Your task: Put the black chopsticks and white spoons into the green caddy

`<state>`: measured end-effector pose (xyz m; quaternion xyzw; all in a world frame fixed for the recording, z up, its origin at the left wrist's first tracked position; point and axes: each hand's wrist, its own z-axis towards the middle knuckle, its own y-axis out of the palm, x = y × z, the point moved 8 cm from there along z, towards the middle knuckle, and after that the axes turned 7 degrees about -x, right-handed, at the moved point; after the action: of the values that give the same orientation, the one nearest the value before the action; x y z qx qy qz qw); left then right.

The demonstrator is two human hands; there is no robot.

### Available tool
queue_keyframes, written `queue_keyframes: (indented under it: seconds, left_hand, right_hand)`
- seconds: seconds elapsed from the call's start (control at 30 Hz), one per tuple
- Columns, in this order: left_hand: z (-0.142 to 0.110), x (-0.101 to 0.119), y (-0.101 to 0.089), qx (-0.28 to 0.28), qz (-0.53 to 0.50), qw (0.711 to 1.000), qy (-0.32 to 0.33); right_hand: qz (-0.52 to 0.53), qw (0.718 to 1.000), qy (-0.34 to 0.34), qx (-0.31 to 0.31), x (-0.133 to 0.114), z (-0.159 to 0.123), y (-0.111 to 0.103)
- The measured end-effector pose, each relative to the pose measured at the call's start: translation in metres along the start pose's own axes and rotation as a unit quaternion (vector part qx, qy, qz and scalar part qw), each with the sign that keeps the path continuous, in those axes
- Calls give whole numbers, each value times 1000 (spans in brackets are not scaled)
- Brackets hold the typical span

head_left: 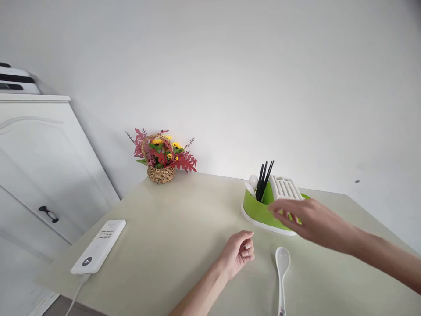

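Note:
A green utensil holder point(263, 213) on a white base stands near the back right of the table. Black chopsticks point(264, 180) and white spoons point(251, 184) stick up from its left part, and a white slotted rack point(286, 188) rises from its right part. My right hand point(297, 215) hovers at the holder's front right, covering part of it; its fingers reach left, thumb apart, with nothing visible in them. Below the holder, my left hand point(241, 253) is loosely curled and appears to hold nothing. A long-handled white spoon point(282, 267) lies on the table between my arms.
On the pale table point(158, 232), a wicker basket of artificial flowers point(161, 173) stands at the back left by the wall. A white power bank point(100, 245) with a cable point(77, 292) lies at the left edge. Beyond it stands a white cabinet point(42, 166).

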<state>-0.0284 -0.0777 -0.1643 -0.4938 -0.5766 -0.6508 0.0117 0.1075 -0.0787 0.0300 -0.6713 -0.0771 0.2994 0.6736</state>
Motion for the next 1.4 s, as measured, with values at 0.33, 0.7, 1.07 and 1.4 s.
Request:
queue_keyframes:
  seconds: [0.33, 0.7, 1.07, 1.4]
  left_hand:
    - [-1, 0, 5, -1, 11, 1000, 8]
    - [-5, -8, -7, 25, 13, 999, 14]
    - [-6, -7, -9, 17, -18, 999, 29]
    - [-4, -2, -5, 3, -2, 1000, 30]
  right_hand:
    - [146, 935, 271, -176, 82, -73, 139]
    - [270, 939, 203, -67, 75, -46, 204]
    - [160, 961, 172, 146, 54, -27, -4]
    - [-250, 910, 155, 293, 24, -6, -83]
